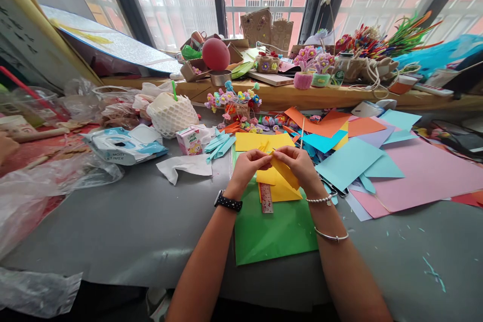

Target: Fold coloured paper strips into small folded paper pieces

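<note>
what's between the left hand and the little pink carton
In the head view, a small pile of light blue paper strips lies between the left hand and the pink carton, plus what looks like crumpled white tissue by the carton.

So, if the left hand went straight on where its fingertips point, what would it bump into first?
Most likely the right hand, which faces it across the held yellow paper, though depth is hard to judge from this single view.
</note>
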Demonstrator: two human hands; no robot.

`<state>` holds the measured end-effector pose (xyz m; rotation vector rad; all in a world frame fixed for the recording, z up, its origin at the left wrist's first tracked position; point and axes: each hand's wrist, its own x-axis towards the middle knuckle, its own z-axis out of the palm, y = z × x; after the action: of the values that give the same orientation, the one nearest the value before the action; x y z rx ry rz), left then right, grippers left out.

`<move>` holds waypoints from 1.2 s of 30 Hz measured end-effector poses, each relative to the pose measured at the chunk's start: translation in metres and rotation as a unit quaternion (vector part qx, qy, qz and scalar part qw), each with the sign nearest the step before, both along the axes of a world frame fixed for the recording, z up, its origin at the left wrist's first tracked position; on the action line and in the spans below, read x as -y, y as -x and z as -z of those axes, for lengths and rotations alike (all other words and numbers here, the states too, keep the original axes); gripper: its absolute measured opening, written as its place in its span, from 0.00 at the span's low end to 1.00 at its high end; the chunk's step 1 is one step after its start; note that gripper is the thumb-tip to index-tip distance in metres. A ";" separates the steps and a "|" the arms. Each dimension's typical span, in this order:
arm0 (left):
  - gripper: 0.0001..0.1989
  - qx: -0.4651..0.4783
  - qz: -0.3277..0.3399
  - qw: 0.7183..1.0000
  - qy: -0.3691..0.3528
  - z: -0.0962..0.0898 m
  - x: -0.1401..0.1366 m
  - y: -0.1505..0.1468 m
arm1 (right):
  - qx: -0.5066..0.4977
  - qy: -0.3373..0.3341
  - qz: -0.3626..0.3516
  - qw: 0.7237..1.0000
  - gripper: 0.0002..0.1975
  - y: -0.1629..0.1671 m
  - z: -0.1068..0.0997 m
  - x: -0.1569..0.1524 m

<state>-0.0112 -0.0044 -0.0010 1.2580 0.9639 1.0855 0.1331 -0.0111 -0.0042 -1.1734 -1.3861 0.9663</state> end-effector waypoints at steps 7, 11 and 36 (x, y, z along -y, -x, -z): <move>0.10 -0.005 0.010 1.000 -0.004 0.001 -0.001 0.000 | 0.012 -0.006 0.004 1.000 0.12 0.000 -0.001 0.001; 0.11 -0.005 -0.006 1.000 -0.025 0.002 -0.002 -0.001 | 0.005 0.004 0.005 1.000 0.13 0.001 -0.001 0.000; 0.12 0.005 -0.173 0.981 -0.088 0.003 -0.011 0.010 | 0.055 0.029 -0.025 0.998 0.13 0.000 -0.002 -0.002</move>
<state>-0.0209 0.0067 -0.0035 1.2525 1.1260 1.4726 0.1334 -0.0095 -0.0027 -1.2558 -1.4901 0.9950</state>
